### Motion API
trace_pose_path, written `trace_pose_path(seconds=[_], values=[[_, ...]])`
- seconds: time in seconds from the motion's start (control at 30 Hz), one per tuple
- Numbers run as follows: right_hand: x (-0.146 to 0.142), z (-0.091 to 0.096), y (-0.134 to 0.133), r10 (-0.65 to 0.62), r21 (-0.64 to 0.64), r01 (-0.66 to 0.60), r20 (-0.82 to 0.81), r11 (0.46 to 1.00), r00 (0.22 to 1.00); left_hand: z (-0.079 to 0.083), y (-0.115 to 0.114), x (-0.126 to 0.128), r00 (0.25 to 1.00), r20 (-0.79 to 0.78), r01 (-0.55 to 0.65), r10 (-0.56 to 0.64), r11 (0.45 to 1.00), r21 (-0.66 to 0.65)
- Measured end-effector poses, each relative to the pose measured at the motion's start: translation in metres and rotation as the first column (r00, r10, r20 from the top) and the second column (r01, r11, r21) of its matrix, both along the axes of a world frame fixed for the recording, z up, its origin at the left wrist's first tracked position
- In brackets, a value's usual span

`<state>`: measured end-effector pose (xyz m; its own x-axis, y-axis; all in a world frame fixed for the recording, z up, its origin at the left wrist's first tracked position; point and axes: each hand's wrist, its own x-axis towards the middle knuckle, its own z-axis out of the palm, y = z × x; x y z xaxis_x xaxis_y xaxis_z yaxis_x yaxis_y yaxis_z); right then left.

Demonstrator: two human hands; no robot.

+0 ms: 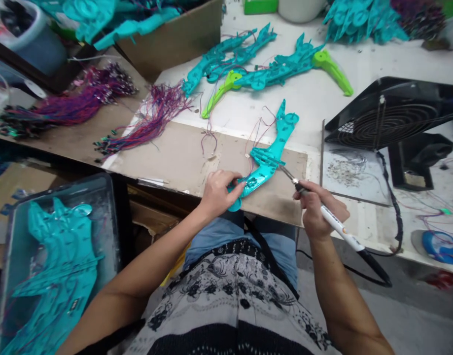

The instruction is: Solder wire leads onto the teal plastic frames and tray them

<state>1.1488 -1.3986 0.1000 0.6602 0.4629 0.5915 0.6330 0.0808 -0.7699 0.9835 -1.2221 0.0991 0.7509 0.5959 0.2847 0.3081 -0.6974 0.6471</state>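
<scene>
A turquoise plastic part (283, 136), long and angled, lies on the brown board at the table's front edge. My left hand (222, 191) pinches its near end between thumb and fingers. In my right hand (321, 209) is a soldering iron (335, 222) with a white handle and a dark cable. The iron's metal tip reaches the middle of the part, near a crosswise turquoise piece; whether it touches cannot be made out. Thin red and dark wires (261, 127) run from the part's left side.
Bundles of purple and red wires (152, 116) lie to the left. Behind are more turquoise parts (263, 74) with lime-green pieces (331, 71). A black fan (385, 116) stands at right by a solder-littered plate (354, 170). A bin (110, 207) of turquoise parts sits lower left.
</scene>
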Motion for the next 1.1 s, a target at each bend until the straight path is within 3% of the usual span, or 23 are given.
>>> trace_pose_path(seconds=[0.1,0.17,0.3,0.4,0.5,0.6,0.7,0.73,0.8,0.87,0.9,1.0,1.1], values=[[0.015,-0.005,0.005,0.020,0.089,-0.010,-0.110,0.996,0.994,0.012,0.010,0.010,0.996,-0.011,-0.083,0.083,0.996,-0.010],[0.022,-0.007,0.011,0.037,0.082,-0.024,-0.161,0.996,0.986,0.021,0.016,0.023,0.985,-0.144,-0.096,0.095,0.995,0.002],[0.026,-0.010,0.021,0.017,0.032,-0.011,-0.182,0.999,0.983,0.034,0.020,0.057,0.882,-0.471,-0.030,0.003,0.998,-0.050],[0.025,-0.014,0.025,0.014,0.027,-0.009,-0.188,1.000,0.982,0.036,0.020,0.075,0.822,-0.568,0.006,-0.044,0.998,-0.068],[0.025,-0.019,0.026,0.024,0.030,-0.018,-0.205,0.999,0.978,0.030,0.023,0.080,0.834,-0.543,0.029,-0.099,0.990,-0.136],[0.024,-0.024,0.025,0.017,0.015,-0.014,-0.243,1.000,0.970,0.024,0.031,0.077,0.895,-0.422,-0.021,-0.146,0.930,-0.366],[0.024,-0.027,0.023,0.004,0.006,-0.003,-0.256,1.000,0.967,0.023,0.035,0.075,0.949,-0.316,-0.207,0.018,0.789,-0.578],[0.024,-0.027,0.022,0.004,0.008,-0.002,-0.257,1.000,0.966,0.024,0.034,0.075,0.954,-0.285,-0.247,0.093,0.780,-0.574],[0.024,-0.027,0.021,0.007,0.018,-0.002,-0.260,1.000,0.966,0.028,0.026,0.073,0.969,-0.202,-0.219,0.143,0.874,-0.434],[0.023,-0.026,0.020,0.011,0.033,-0.002,-0.253,0.999,0.967,0.030,0.011,0.069,0.982,-0.186,-0.070,0.036,0.982,-0.178],[0.022,-0.026,0.020,0.009,0.041,0.001,-0.247,0.999,0.969,0.029,0.002,0.067,0.972,-0.234,0.001,-0.015,0.998,-0.057],[0.022,-0.024,0.020,-0.020,0.045,0.032,-0.242,0.998,0.970,0.022,-0.023,0.061,0.894,-0.447,0.096,-0.007,0.980,0.177],[0.024,-0.024,0.019,-0.062,0.033,0.071,-0.232,0.997,0.971,0.013,-0.037,0.059,0.847,-0.531,0.109,0.041,0.962,0.249]])
